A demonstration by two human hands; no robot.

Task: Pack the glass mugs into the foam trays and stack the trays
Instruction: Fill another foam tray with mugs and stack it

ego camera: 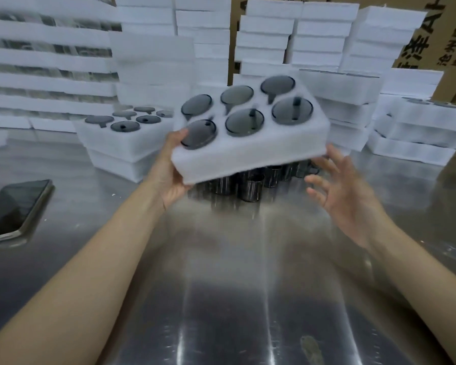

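A white foam tray (250, 156) filled with several dark glass mugs (244, 121) hangs tilted above the steel table. My left hand (173, 167) grips its near left corner, thumb on top beside a mug. My right hand (340, 188) is spread open just off the tray's near right corner, fingers not clearly touching it. Under the lifted tray, several loose dark mugs (250, 191) stand on the table. To the left, a stack of filled trays (121, 138) rests on the table.
A phone (13, 206) lies at the left edge of the steel table (234, 285). Tall piles of foam trays (316, 43) and cardboard boxes (432, 40) line the back. More filled trays (419, 133) are stacked at the right.
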